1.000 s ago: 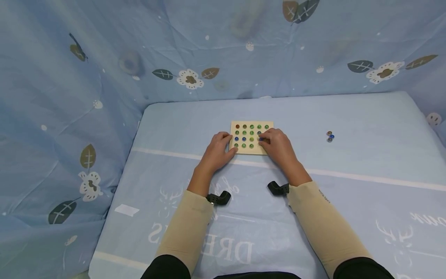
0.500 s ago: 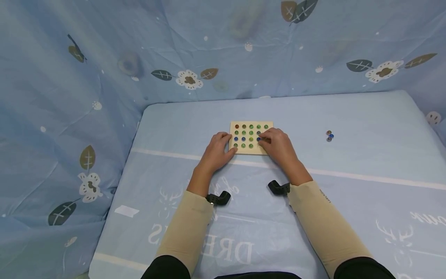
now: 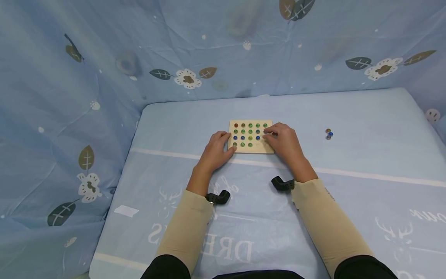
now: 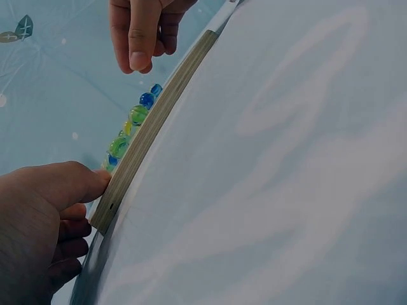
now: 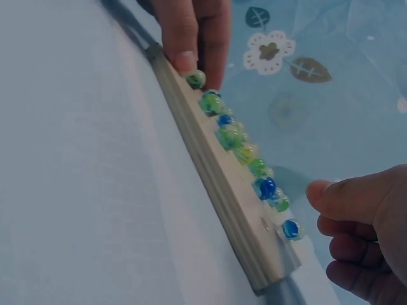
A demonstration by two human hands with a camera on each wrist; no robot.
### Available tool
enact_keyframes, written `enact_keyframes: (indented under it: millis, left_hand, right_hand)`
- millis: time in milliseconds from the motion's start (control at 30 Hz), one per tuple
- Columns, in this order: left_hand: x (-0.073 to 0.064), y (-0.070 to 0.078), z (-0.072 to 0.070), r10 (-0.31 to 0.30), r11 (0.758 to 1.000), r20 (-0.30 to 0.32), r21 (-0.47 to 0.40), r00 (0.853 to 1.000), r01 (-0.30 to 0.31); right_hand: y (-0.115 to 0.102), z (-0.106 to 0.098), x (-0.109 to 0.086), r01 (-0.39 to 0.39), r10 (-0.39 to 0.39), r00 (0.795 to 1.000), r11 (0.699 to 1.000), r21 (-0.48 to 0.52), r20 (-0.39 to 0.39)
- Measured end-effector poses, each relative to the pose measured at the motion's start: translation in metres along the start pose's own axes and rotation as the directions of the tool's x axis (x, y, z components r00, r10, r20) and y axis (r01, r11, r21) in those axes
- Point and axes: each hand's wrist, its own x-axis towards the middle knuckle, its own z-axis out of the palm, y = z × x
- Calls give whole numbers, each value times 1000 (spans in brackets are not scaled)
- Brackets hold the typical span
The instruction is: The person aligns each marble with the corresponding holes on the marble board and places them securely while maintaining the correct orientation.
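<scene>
A pale wooden board (image 3: 260, 147) with rows of glass marbles lies on the table. My left hand (image 3: 215, 151) holds its left side, thumb at the near left corner and fingers along the edge; its thumb (image 4: 89, 183) bears on the wood in the left wrist view. My right hand (image 3: 286, 141) is over the board's right edge, thumb and fingers bent, with nothing seen between them. In the right wrist view a blue marble (image 5: 291, 229) sits near the right end, apart from that hand's fingertips. Beside it, a green marble (image 3: 250, 144) ends the near row.
Several loose marbles (image 3: 329, 134) lie in a small cluster on the table to the right of the board. Light blue cloth covers the table (image 3: 195, 116). A patterned cloth curtain (image 3: 223, 50) rises behind the table's far edge.
My right hand has come off the blue marble in the third row and shifted right, its thumb and fingers now further apart. My left hand stays at the board's left side.
</scene>
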Motion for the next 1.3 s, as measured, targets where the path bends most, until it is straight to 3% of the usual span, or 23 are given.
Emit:
enact_keyframes:
  millis: [267, 467, 700, 933, 1100, 1300]
  left_hand:
    - [-1, 2, -1, -3, 1000, -4, 1, 1000, 3]
    - [-1, 2, -1, -2, 1000, -1, 2, 1000, 2]
    - [0, 1, 0, -5, 1000, 3, 13, 1000, 5]
    - [0, 1, 1, -7, 1000, 4, 13, 1000, 7]
    - [-1, 1, 1, -11, 1000, 6, 9, 1000, 11]
    - [0, 0, 2, -15, 1000, 12, 5, 1000, 15]
  right_hand:
    - [12, -13, 3, -55, 55, 997, 998, -3, -62]
    - [29, -33, 5, -177, 174, 978, 984, -15, -116]
    - [53, -66, 0, -290, 291, 929, 956, 40, -229]
    - [76, -87, -6, -423, 427, 848, 902, 85, -315]
    - [89, -93, -8, -518, 518, 804, 851, 82, -292]
    - [101, -92, -10, -575, 573, 777, 815, 76, -263]
